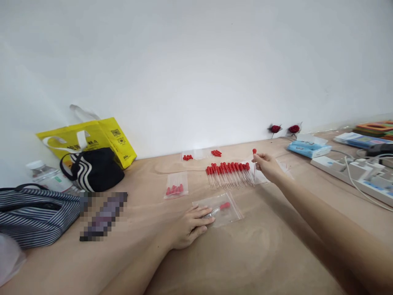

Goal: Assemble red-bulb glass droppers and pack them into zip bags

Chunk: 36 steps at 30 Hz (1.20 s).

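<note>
My left hand [192, 225] lies on the near end of a clear zip bag [235, 211], fingers stretched out. Inside that bag is a dropper with a red rubber bulb [225, 205]; its other end runs under my fingertips. My right hand [266, 166] pinches another dropper [254, 151] just below its red bulb, held upright at the right end of a row. That row of droppers [230, 172] lies side by side, red bulbs away from me and clear tips towards me. A small zip bag of red bulbs [175, 189] lies to the left.
Behind the row lie two more groups of red bulbs [187, 157]. Left stand a yellow bag [113, 137], a black pouch [104, 168], a plastic jar [49, 176] and a striped bag [46, 213]. Right are a tissue pack [308, 148], a power strip [328, 164] with cables and fabric roses [294, 129].
</note>
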Each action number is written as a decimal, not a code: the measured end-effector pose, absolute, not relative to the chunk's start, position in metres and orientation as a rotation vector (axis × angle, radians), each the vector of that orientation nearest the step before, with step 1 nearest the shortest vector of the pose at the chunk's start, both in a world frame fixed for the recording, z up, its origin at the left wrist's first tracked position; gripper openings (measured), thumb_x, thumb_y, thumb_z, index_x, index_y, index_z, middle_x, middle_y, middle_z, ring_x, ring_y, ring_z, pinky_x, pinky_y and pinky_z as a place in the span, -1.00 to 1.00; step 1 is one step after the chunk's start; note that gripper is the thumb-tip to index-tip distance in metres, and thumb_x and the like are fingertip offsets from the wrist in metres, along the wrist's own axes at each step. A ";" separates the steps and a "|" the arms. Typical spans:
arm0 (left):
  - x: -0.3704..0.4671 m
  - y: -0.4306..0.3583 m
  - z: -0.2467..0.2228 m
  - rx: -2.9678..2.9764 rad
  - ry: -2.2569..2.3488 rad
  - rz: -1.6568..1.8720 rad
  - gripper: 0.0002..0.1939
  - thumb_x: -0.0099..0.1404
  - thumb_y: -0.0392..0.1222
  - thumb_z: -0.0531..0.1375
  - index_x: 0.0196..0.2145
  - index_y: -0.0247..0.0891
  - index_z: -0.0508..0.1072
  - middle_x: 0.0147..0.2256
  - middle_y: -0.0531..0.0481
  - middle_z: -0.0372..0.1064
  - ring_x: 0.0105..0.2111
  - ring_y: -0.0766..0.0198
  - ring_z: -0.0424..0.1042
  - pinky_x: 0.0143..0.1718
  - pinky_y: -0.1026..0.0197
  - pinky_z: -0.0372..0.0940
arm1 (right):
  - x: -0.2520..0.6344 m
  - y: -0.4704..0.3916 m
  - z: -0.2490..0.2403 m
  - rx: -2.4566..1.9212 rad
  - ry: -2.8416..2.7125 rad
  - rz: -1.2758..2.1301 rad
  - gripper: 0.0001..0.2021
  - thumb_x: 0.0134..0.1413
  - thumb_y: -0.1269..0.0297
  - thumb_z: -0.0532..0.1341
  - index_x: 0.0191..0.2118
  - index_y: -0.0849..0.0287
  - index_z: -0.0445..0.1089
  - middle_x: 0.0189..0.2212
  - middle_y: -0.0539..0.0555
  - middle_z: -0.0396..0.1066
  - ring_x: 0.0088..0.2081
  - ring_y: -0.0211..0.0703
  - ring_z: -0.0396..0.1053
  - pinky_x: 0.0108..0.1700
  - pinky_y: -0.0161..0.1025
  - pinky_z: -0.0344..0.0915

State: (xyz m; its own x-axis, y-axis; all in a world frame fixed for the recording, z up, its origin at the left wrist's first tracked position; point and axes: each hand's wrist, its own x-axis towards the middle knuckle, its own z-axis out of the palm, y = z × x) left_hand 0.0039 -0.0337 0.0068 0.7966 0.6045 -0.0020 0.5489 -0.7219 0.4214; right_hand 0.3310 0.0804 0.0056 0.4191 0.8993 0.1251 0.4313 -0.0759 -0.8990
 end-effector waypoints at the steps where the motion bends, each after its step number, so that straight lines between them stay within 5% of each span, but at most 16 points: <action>1: 0.005 -0.033 0.007 2.578 0.860 0.191 -0.61 0.31 -0.21 -0.04 0.09 -0.01 0.15 0.14 0.06 0.03 0.15 0.23 -0.01 0.15 -0.04 -0.13 | 0.327 0.071 0.003 -1.601 -1.171 0.619 -0.67 0.03 0.07 0.02 -0.16 0.18 0.20 -0.54 0.00 0.33 -0.58 -0.30 0.26 -0.49 -0.32 0.22; 5: 0.007 -0.031 0.007 2.561 0.857 0.214 -0.50 0.28 -0.24 0.00 0.16 -0.05 -0.01 0.13 0.06 0.07 0.15 0.23 -0.01 0.15 -0.04 -0.12 | 0.303 0.036 -0.017 -1.136 -1.132 0.810 -0.44 -0.13 0.01 0.15 -0.01 0.12 0.01 -0.63 -0.15 0.19 -0.65 -0.32 0.20 -0.58 -0.35 0.16; 19: 0.007 -0.031 0.006 2.601 0.893 0.177 -0.63 0.31 -0.21 -0.02 0.06 0.01 0.20 0.17 0.02 -0.03 0.16 0.17 -0.04 0.13 -0.09 -0.12 | 0.265 0.007 -0.034 -1.024 -0.808 1.213 -0.60 -0.21 -0.02 0.21 -0.31 0.09 0.11 -0.57 -0.08 0.32 -0.54 -0.25 0.35 -0.46 -0.28 0.25; 25: 0.007 -0.034 0.007 2.604 0.912 0.164 -0.61 0.29 -0.27 -0.01 0.05 0.04 0.20 0.19 0.02 -0.12 0.16 0.15 -0.05 0.12 -0.08 -0.10 | 0.261 -0.002 -0.029 -1.032 -1.199 1.311 -0.65 -0.22 0.00 0.24 -0.40 0.17 0.25 -0.54 -0.03 0.35 -0.57 -0.31 0.29 -0.45 -0.30 0.23; 32: 0.006 -0.033 0.005 2.606 0.903 0.162 -0.61 0.29 -0.26 0.00 0.05 0.05 0.21 0.20 0.04 -0.13 0.17 0.15 -0.07 0.13 -0.07 -0.10 | 0.265 -0.003 -0.025 -0.952 -1.842 1.101 -0.72 -0.06 0.05 0.15 -0.41 0.17 0.45 -0.33 0.09 0.41 -0.24 -0.11 0.32 -0.15 -0.17 0.20; 36: 0.006 -0.033 0.005 2.593 0.910 0.178 -0.62 0.29 -0.27 0.00 0.04 0.04 0.22 0.19 0.04 -0.09 0.17 0.15 -0.07 0.13 -0.06 -0.10 | 0.261 -0.004 -0.031 -0.986 -1.817 1.204 -0.69 -0.02 0.05 0.11 -0.38 0.21 0.42 -0.46 0.05 0.42 -0.39 -0.18 0.34 -0.29 -0.24 0.24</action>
State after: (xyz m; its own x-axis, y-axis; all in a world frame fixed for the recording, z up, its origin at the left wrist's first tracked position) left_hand 0.0057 -0.0327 0.0048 0.7819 0.6234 -0.0075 0.5745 -0.7158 0.3970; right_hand 0.2606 -0.0040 -0.0305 -0.4378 0.8851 0.1581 0.1995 0.2671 -0.9428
